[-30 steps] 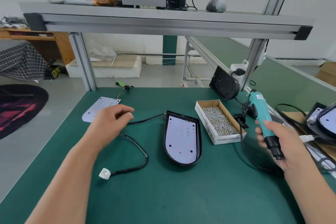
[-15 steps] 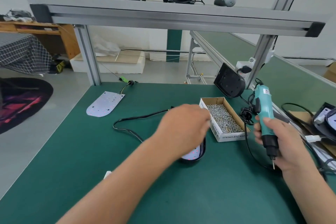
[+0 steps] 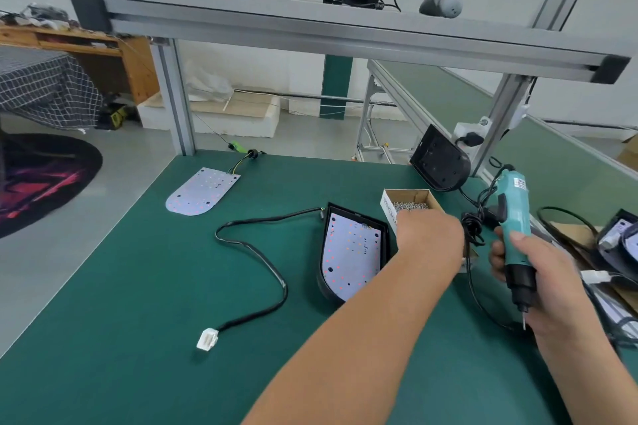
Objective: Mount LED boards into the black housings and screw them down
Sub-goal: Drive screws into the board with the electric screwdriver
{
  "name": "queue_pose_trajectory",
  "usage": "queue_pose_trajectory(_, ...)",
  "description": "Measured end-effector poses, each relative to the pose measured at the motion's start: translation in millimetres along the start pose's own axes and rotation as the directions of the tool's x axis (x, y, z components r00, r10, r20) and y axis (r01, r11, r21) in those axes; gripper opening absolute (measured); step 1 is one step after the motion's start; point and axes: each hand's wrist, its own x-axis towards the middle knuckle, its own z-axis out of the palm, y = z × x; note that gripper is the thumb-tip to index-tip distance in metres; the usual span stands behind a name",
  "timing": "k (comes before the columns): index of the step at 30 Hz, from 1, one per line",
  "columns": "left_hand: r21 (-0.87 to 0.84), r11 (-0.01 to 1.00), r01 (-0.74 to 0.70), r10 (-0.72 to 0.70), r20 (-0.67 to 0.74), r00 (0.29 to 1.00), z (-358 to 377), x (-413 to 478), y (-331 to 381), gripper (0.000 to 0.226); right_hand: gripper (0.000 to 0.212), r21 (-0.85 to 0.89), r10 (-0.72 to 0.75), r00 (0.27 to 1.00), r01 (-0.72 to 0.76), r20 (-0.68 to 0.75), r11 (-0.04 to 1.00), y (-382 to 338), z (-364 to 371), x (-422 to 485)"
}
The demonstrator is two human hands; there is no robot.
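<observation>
A black housing (image 3: 324, 281) lies mid-table with a white LED board (image 3: 350, 254) seated in it; its black cable runs left to a white connector (image 3: 207, 339). My left hand (image 3: 429, 235) reaches across the housing into the cardboard screw box (image 3: 412, 198); its fingertips are hidden among the screws. My right hand (image 3: 538, 276) grips a teal electric screwdriver (image 3: 514, 228), bit pointing down, to the right of the box. A loose LED board (image 3: 202, 191) lies at the table's far left.
Another black housing (image 3: 440, 162) leans against the frame post behind the box. More housings (image 3: 618, 241) and cables sit at the right edge. The screwdriver's black cord (image 3: 471, 272) loops beside the box. An aluminium shelf (image 3: 345, 31) crosses overhead.
My left hand moved from the cable on the left, across the housing, to the screw box. My right hand stays on the screwdriver.
</observation>
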Motion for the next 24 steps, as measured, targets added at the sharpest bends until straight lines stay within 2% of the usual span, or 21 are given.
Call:
queue_pose_trajectory(4, 0.052, 0.999, -0.006, 0.001, 0.084, 0.996, 6, 8, -1, 0.018, 0.023, -0.014, 0.002, 1.000, -0.002, -0.006, 1.000, 1, -2, 2)
queue_pose_trajectory(10, -0.019, 1.000, 0.002, 0.000, 0.097, 0.995, 4, 16, -3, 0.027, 0.020, -0.013, 0.005, 1.000, -0.005, 0.003, 1.000, 1, -1, 2)
queue_pose_trajectory(22, -0.039, 0.999, 0.025, -0.026, -0.028, 0.999, 8, 2, -3, 0.031, 0.019, 0.014, 0.017, 1.000, -0.018, 0.013, 1.000, 1, -1, 2)
queue_pose_trajectory(24, -0.046, 0.998, 0.036, -0.038, -0.040, 0.998, 9, 1, -5, 0.025, 0.020, 0.016, 0.017, 1.000, -0.017, 0.016, 1.000, 1, 0, 2)
